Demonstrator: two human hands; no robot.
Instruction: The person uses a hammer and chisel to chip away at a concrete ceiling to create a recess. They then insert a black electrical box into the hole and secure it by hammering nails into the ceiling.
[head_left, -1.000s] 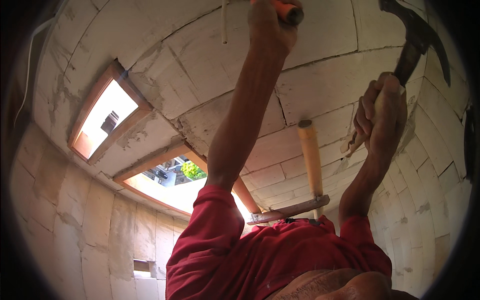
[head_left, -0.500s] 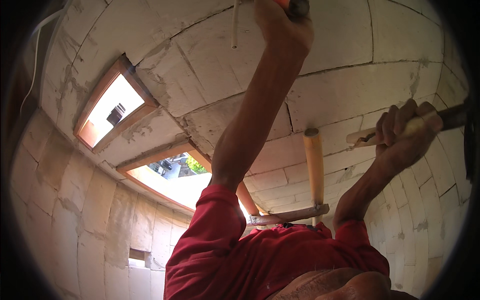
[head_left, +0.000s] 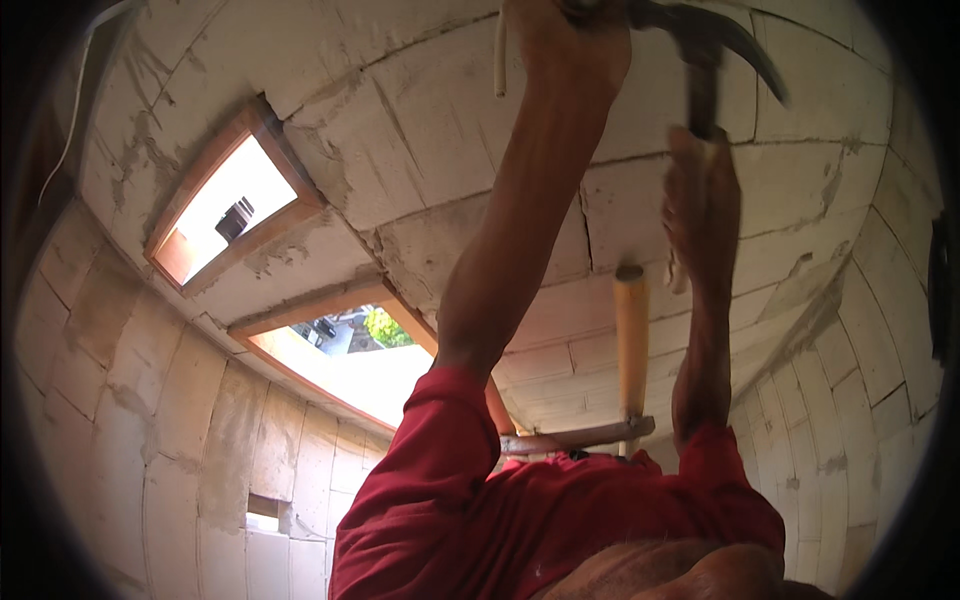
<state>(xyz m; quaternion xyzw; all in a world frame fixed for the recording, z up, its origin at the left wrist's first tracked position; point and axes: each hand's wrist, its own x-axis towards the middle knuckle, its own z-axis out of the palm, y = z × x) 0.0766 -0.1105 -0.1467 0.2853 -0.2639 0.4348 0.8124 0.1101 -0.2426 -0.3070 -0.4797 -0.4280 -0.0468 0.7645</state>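
Raised to the upper edge, my left hand (head_left: 575, 50) is closed round a tool with a dark round end. Most of that tool and my fingertips lie beyond the picture's edge. My right hand (head_left: 703, 200) grips the wooden handle of a claw hammer (head_left: 705, 45) and is somewhat smeared by motion. The hammer's dark head is right beside my left hand, at the held tool's end; whether they touch I cannot tell. Its curved claw points away to the right. A pale block wall (head_left: 660, 90) is behind both hands.
Two wood-framed openings (head_left: 300, 195) (head_left: 410, 300) let in bright light at the left. A thin pale tube (head_left: 500, 65) hangs beside my left hand. Below my hands are a round yellowish pole (head_left: 632, 340) and a wooden crosspiece (head_left: 585, 438). A white cable (head_left: 68, 145) runs down the far left.
My right hand has swung the hammer from the far right inward and up, bringing its head into view beside my left hand. My left hand stays nearly in place, still gripping the tool.
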